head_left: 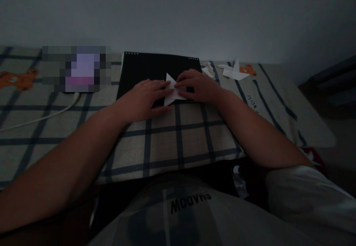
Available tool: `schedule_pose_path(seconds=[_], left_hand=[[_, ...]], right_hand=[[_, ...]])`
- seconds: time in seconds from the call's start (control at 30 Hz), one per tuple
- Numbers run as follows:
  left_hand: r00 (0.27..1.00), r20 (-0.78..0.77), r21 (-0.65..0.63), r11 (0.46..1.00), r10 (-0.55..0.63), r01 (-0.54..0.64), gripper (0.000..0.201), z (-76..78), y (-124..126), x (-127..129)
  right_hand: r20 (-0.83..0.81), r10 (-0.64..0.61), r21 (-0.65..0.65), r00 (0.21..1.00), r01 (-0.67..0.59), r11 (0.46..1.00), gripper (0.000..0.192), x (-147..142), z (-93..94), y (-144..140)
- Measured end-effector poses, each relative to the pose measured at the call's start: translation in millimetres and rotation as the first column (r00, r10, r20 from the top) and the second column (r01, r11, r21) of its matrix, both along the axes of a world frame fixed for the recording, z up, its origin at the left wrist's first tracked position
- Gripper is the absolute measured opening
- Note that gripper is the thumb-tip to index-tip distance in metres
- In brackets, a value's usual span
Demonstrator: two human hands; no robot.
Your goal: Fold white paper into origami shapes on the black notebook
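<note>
A small piece of folded white paper (pixel 168 97) with pointed corners lies on a black spiral-punched pad (pixel 150 66). My left hand (pixel 143 99) rests flat from the left, its fingers stretched out and apart, with fingertips on the paper's left part. From the right, my right hand (pixel 198 84) has its fingers bent over the paper's right part, thumb and fingertips gripping it. Both hands cover parts of the paper, so its full shape is hidden.
Right of the pad are a folded white paper figure (pixel 235 73) and crumpled paper scraps (pixel 208 70). A blurred-out phone (pixel 83 69) with a white cable (pixel 59 111) is at left. A checked cloth (pixel 164 142) covers the table; a wall stands behind.
</note>
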State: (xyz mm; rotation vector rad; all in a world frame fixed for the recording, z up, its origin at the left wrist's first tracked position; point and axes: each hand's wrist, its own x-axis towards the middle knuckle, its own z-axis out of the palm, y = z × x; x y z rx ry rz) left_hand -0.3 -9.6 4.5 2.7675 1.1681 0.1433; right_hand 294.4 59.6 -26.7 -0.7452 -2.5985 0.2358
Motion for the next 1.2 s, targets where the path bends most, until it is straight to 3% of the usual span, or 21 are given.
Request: schedule_pose_path(seconds=[0.13,0.53,0.77,1.2], left_hand=[[0.995,0.090,0.039,0.999,-0.036,0.033,0.063,2.1,0.3,0.5],[0.997,0.031,0.023,0.998,-0.065,0.064,0.064,4.9,1.7,0.9],[0.995,0.051,0.020,0.997,-0.081,0.080,0.066,3.1,3.6,-0.6],[0.978,0.165,0.049,0.991,-0.130,0.123,0.064,-15.9,19.7,-7.7]], right_hand=[[0.033,-0.031,-0.016,0.999,0.031,0.999,0.039,-1.1,2.1,-0.5],[0.190,-0.128,0.100,0.973,0.111,0.989,0.038,-5.7,13.3,-8.1],[0.261,-0.128,0.144,0.957,0.093,0.985,0.036,-13.2,21.4,-12.4],[0.161,-0.093,0.037,0.983,0.088,0.995,0.028,-9.3,11.9,-0.4]])
